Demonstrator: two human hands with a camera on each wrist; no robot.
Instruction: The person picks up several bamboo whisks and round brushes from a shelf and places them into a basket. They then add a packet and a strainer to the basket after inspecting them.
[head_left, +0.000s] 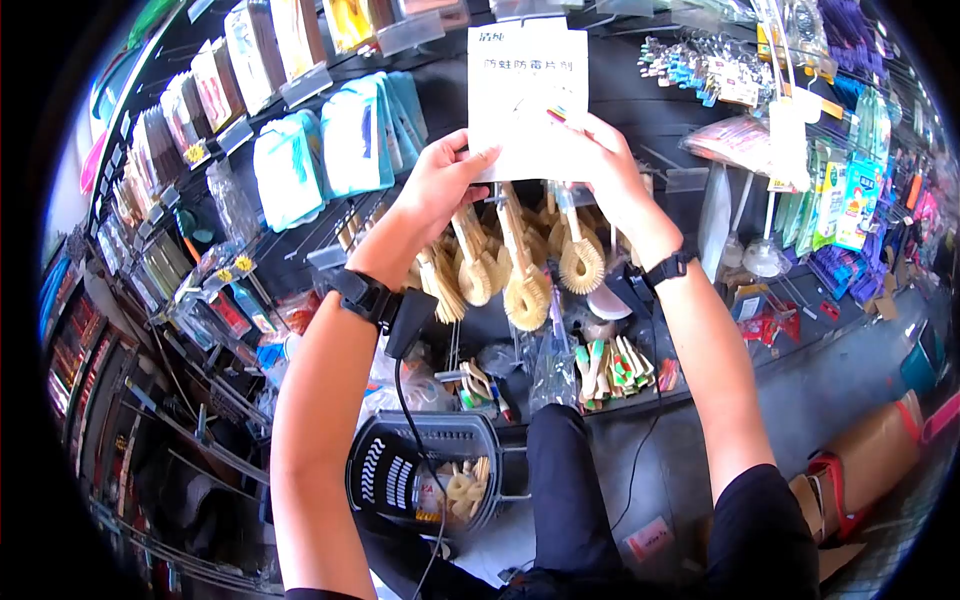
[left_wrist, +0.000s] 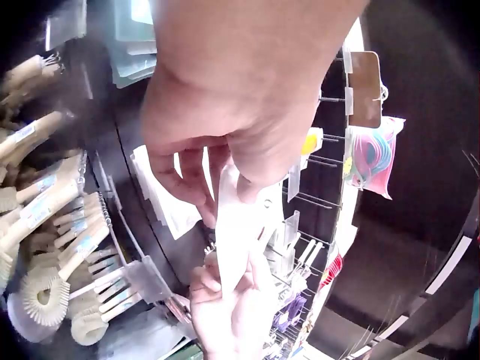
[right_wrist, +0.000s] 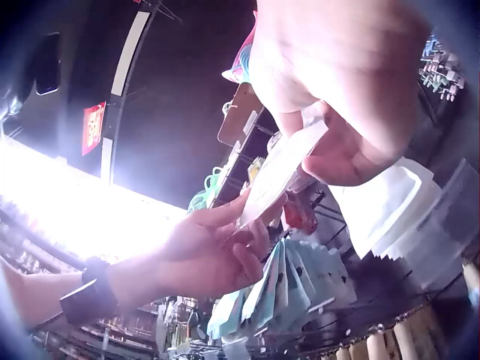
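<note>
A white packet [head_left: 528, 110] with dark printed characters is held up before the rack in the head view. My left hand [head_left: 447, 172] pinches its lower left edge, thumb on the front. My right hand [head_left: 612, 172] grips its lower right side, the fingers partly hidden in glare. In the left wrist view the packet [left_wrist: 236, 232] appears nearly edge-on below the left hand [left_wrist: 225, 97], the right hand [left_wrist: 225, 307] beyond it. The right wrist view has the packet [right_wrist: 283, 174] between the left hand [right_wrist: 202, 251] and the right hand [right_wrist: 345, 90].
Wooden-handled round brushes [head_left: 525, 300] hang below the packet. Pale blue packs [head_left: 355, 135] hang to the left, plastic clips [head_left: 700, 70] to the upper right. A grey basket [head_left: 425, 425] holding brushes stands on the floor by the legs. Cardboard [head_left: 870, 465] lies at the lower right.
</note>
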